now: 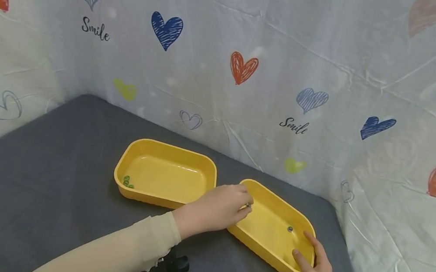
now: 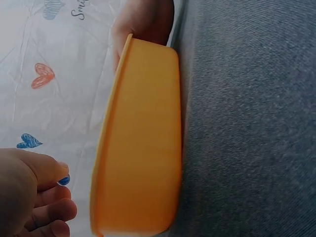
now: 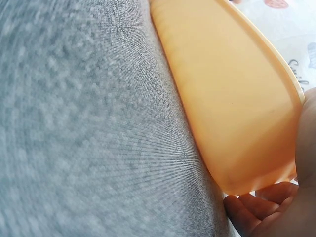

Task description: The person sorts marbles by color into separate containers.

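Observation:
My left hand (image 1: 221,206) is over the near-left end of the right yellow tray (image 1: 262,247), and thumb and fingertips pinch a small blue marble (image 2: 64,179). The head view shows only a glint of it between the fingers. A bluish marble (image 1: 290,229) lies on the floor of that same tray. At its right end my right hand (image 1: 319,268) grips the rim, thumb over the inside; in the right wrist view its fingers (image 3: 247,212) curl by the tray's outer wall. The left yellow tray (image 1: 166,179) holds several green marbles (image 1: 127,182) in its near-left corner.
Both trays stand on a dark grey cloth surface (image 1: 60,182), with their near ends close together. A white curtain (image 1: 212,34) printed with hearts hangs behind and at both sides. A black object (image 1: 178,264) shows below the left sleeve.

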### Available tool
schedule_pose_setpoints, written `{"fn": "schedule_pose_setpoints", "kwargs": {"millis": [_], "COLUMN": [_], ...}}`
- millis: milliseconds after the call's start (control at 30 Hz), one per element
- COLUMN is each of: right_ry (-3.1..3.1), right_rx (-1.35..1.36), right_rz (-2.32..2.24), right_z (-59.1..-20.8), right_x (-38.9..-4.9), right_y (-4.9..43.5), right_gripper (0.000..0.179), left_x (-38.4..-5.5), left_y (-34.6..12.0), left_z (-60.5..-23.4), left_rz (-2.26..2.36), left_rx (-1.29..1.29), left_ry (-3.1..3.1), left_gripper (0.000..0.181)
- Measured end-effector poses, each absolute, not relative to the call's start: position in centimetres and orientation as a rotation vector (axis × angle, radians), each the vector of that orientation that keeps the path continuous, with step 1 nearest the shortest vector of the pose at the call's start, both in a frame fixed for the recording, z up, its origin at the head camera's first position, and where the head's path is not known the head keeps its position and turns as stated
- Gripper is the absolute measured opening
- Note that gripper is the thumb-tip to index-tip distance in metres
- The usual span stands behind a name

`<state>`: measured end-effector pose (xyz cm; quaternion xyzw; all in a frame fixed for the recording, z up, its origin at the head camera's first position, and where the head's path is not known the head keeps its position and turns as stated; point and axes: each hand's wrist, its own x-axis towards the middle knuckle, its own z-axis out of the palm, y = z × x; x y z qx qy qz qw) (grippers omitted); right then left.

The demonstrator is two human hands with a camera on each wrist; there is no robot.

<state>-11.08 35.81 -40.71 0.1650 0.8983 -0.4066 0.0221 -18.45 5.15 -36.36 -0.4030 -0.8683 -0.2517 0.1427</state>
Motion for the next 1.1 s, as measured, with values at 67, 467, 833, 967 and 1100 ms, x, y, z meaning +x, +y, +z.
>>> {"fn": "schedule_pose_setpoints", "kwargs": {"millis": [67,467,833,967,1100], "right_ry": [2.780,2.778,2.775,2.767,2.767], "right_rx": [0.510,0.513,0.518,0.530,0.522], "right_rz": [-1.261,-1.242,-1.245,-1.246,-1.246], "right_z": [-40.7,-40.8,-40.9,-40.8,-40.8], "right_x": [-11.1,-11.4,-11.3,-11.3,-11.3], "right_y": [35.8,35.7,35.9,35.8,35.8], "right_gripper": [0.081,0.075,0.078,0.079,0.079], "left_x": [-18.5,-18.6,-18.5,-18.5,-18.4], "left_y": [5.3,5.4,5.4,5.4,5.3], "left_z": [-36.6,-37.5,-37.5,-37.4,-37.3], "left_rz": [-0.716,-0.670,-0.647,-0.626,-0.627], "left_rx": [-1.176,-1.194,-1.201,-1.197,-1.201], "left_ry": [-2.503,-2.493,-2.497,-2.498,-2.496], "left_gripper": [0.015,0.012,0.013,0.015,0.016]}}
